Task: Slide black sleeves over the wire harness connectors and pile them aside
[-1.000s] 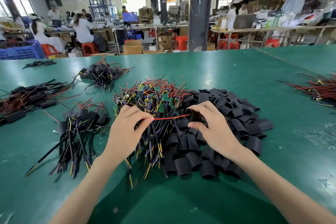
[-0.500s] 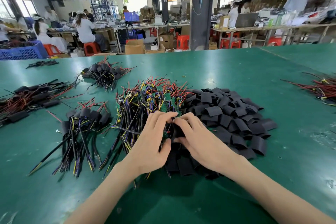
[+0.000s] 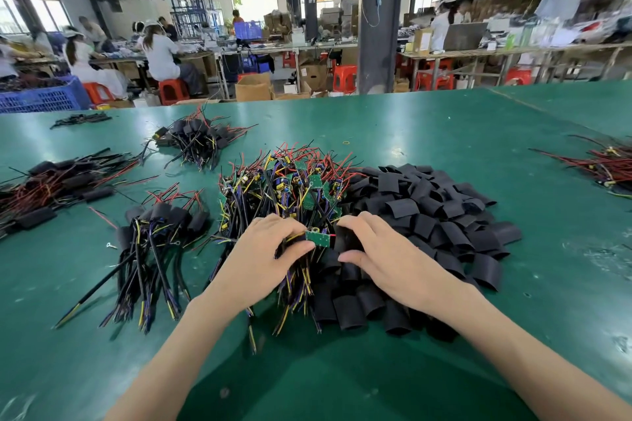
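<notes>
A heap of wire harnesses [image 3: 273, 191] with small green boards lies mid-table. Right of it sits a big heap of black sleeves [image 3: 427, 215]. My left hand [image 3: 263, 249] pinches one harness at its green board [image 3: 318, 238], wires trailing toward me. My right hand [image 3: 379, 249] grips a black sleeve [image 3: 345, 238] just right of that board, its mouth facing the board's red-wire end. The board shows bare between the two hands. A pile of sleeved harnesses [image 3: 154, 236] lies to the left.
More sleeved bundles lie at the far left [image 3: 51, 184] and back [image 3: 195, 140] of the green table [image 3: 410, 133]. A red-wire bundle [image 3: 602, 164] sits at the right edge. People work at benches beyond the table.
My hands came together over the heap, then drew slightly apart. The green board now shows between them, with the sleeve in my right hand beside it.
</notes>
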Demonstrator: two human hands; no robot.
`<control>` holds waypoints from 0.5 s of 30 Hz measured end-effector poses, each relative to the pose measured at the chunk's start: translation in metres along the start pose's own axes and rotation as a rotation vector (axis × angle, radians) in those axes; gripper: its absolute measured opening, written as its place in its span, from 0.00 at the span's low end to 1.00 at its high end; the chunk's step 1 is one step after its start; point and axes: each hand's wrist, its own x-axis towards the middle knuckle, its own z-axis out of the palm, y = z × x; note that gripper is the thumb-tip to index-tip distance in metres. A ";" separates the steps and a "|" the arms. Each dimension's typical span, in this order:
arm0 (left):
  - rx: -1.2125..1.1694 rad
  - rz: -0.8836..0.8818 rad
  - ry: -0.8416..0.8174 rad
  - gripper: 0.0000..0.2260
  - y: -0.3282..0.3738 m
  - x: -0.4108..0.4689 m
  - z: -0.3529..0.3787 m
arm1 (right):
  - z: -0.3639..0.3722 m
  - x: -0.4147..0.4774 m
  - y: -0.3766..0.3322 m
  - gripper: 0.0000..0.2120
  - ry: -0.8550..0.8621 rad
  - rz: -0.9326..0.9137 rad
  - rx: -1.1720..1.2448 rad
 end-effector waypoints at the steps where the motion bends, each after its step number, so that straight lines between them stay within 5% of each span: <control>1: 0.009 0.005 0.026 0.10 0.002 0.000 0.000 | 0.000 0.000 0.000 0.23 -0.002 -0.002 0.000; 15: -0.169 -0.029 -0.017 0.10 0.018 0.000 -0.002 | 0.004 -0.002 -0.001 0.19 0.234 -0.007 0.009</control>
